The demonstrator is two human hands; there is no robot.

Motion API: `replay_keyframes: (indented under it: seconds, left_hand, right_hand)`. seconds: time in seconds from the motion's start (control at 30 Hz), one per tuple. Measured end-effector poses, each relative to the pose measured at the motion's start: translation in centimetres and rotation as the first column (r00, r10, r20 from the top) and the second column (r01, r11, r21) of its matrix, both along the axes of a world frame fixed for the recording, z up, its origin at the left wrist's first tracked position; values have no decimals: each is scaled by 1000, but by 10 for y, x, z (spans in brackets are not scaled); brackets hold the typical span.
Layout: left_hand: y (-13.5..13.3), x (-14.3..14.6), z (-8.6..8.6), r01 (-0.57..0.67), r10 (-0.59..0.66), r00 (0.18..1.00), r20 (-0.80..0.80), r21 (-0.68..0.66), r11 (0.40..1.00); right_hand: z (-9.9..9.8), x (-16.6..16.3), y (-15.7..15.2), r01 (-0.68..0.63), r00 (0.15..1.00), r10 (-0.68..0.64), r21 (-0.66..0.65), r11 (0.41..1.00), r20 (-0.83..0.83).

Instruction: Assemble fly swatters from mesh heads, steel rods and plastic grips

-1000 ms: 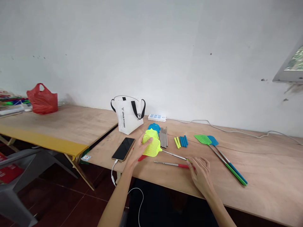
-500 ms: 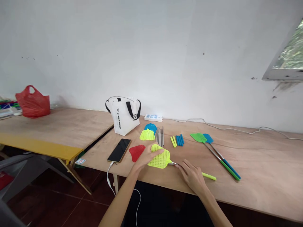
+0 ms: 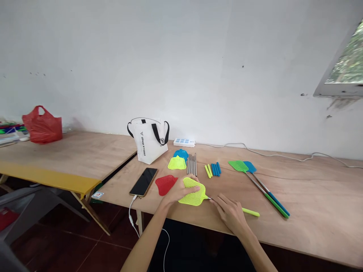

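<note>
A yellow mesh swatter head [image 3: 195, 192] lies near the front edge of the plywood table [image 3: 312, 196]. My left hand [image 3: 178, 189] grips its left side, fingers curled over the mesh. My right hand [image 3: 230, 213] is closed around the metal rod that runs from the head to a yellow handle tip [image 3: 250, 212]. A red swatter head [image 3: 165, 184] lies just left of my left hand. Behind lie another yellow head [image 3: 177, 163], a blue head [image 3: 181, 153], several metal rods [image 3: 192, 164] and small yellow and blue grips [image 3: 212, 169].
Two finished swatters, green [image 3: 256, 185] and blue [image 3: 266, 186], lie to the right. A phone [image 3: 143, 181] on a cable, a white tote bag [image 3: 149, 140] and a power strip [image 3: 184, 142] are at the left and back. A red plastic bag [image 3: 42, 124] sits on the left table.
A second ago my left hand held the yellow head up near the rods; it has come down toward the table's front edge with the rod and yellow handle attached. Little has moved in the last half second.
</note>
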State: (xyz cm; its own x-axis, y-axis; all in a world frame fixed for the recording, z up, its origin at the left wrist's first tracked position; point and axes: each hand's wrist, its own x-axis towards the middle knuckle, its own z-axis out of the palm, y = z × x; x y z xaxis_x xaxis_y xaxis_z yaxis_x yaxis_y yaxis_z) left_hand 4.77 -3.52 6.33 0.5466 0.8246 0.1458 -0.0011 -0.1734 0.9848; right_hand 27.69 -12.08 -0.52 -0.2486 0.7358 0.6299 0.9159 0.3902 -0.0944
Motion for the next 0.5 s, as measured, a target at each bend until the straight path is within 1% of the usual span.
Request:
replay_keyframes:
  seconds: [0.07,0.13,0.23,0.3,0.4,0.5]
  left_hand:
    - [6,-9,1,-71,70,997,35,25,997]
    - [14,-21,3,-179,177,981,74,13,984]
    - [26,-40,4,-329,333,935,122,-53,943]
    - [32,-49,2,-419,421,898,127,-42,907]
    - [40,-56,-7,-488,485,870,86,21,873]
    - [44,-55,-18,-549,555,831,-41,103,829]
  right_hand:
    - [4,1,0,30,999,-30,-1,1000,-17]
    - [5,8,2,70,997,-69,7,998,-37]
    - [2,24,8,152,987,-149,45,987,-64]
    - [-4,35,12,214,974,-209,46,976,-93]
    - [-12,43,17,259,961,-258,-12,966,-99]
    - [-17,45,19,297,950,-302,-65,953,-81]
